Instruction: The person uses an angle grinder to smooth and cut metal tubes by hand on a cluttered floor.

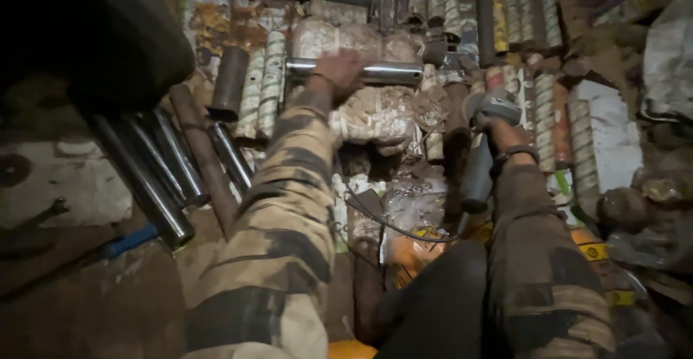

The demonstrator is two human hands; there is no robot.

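- The left hand [339,70] lay on a shiny metal tube [361,71] and wrapped partly around it.
- The tube rested across a pale block [361,113].
- The right hand [505,131] gripped a grey grinder [482,157] tightly, just beside the tube.
- More metal rods [155,171] lay to the left.

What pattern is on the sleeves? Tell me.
A camouflage pattern of tan and dark brown patches on both sleeves, seen in the head view.

Dirt floor [86,308] bearing steel bars [155,178], threaded rods [263,84], a spanner [32,218], a blue-handled tool [126,242] and printed sacks [368,113].
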